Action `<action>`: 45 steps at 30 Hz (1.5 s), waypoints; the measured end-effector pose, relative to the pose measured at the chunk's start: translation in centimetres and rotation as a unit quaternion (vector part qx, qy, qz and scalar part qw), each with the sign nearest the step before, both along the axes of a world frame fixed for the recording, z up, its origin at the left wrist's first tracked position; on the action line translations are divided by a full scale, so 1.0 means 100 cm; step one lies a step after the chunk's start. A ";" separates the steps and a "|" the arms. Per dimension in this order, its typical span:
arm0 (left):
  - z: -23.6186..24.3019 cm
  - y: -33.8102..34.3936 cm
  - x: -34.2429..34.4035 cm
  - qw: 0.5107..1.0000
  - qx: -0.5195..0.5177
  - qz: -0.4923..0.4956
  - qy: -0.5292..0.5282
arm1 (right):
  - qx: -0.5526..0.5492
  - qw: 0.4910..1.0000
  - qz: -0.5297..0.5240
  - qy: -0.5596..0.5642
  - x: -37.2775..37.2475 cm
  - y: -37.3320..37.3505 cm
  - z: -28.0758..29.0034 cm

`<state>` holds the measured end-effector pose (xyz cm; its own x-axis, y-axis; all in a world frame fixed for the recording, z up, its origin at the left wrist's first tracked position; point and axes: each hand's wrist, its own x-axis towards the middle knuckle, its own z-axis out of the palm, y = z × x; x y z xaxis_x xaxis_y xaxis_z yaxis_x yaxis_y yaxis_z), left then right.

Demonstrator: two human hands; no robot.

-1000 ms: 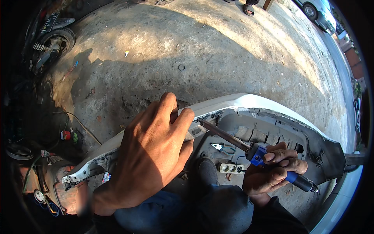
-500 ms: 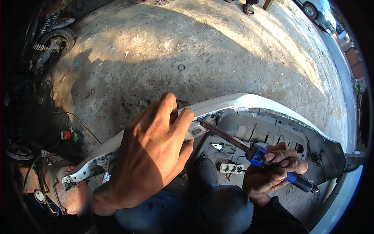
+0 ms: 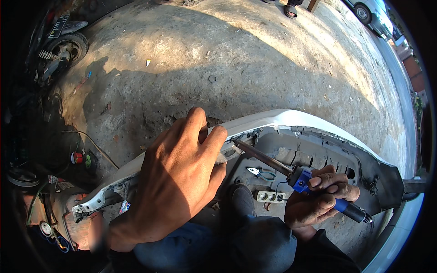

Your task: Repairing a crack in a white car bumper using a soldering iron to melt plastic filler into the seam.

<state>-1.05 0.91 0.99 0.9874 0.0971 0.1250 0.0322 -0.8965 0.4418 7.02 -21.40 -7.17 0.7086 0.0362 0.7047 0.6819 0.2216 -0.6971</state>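
Note:
A white car bumper (image 3: 289, 117) lies across in front of me, its grey inner side turned toward me. My left hand (image 3: 177, 182) is laid over its upper edge with the fingers bent round it, and the fingertips are partly hidden. In my right hand (image 3: 321, 198) is a blue soldering iron (image 3: 301, 179), gripped by its handle. Its long metal barrel (image 3: 264, 157) slants up and left, and the tip meets the bumper's inner edge close to my left index finger.
Pliers (image 3: 261, 173) and a white power strip (image 3: 269, 196) lie beyond my knees, near my shoe (image 3: 241, 200). At left stand a rusty tank with a gauge (image 3: 45, 228), a red can (image 3: 76, 158) and a motorcycle wheel (image 3: 68, 48). A parked car (image 3: 375, 20) is far right.

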 end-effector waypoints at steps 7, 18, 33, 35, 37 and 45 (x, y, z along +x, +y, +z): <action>-0.001 0.001 0.002 1.000 -0.009 0.014 0.008 | 0.040 0.996 -0.059 0.052 -0.002 0.001 0.000; -0.003 0.003 0.000 1.000 -0.005 0.014 0.004 | 0.047 0.994 -0.052 0.082 -0.004 0.005 -0.003; -0.002 0.002 0.002 1.000 -0.002 0.010 -0.006 | 0.094 0.992 -0.041 0.076 0.000 0.007 -0.007; -0.002 0.003 0.002 1.000 -0.002 0.010 -0.006 | 0.091 0.992 -0.039 0.077 0.000 0.009 -0.008; -0.002 0.003 0.001 1.000 -0.002 0.006 0.002 | 0.111 0.990 -0.052 0.067 0.001 0.012 -0.009; -0.001 0.002 0.002 1.000 -0.006 0.006 -0.002 | 0.065 0.995 -0.056 0.047 -0.002 0.008 -0.006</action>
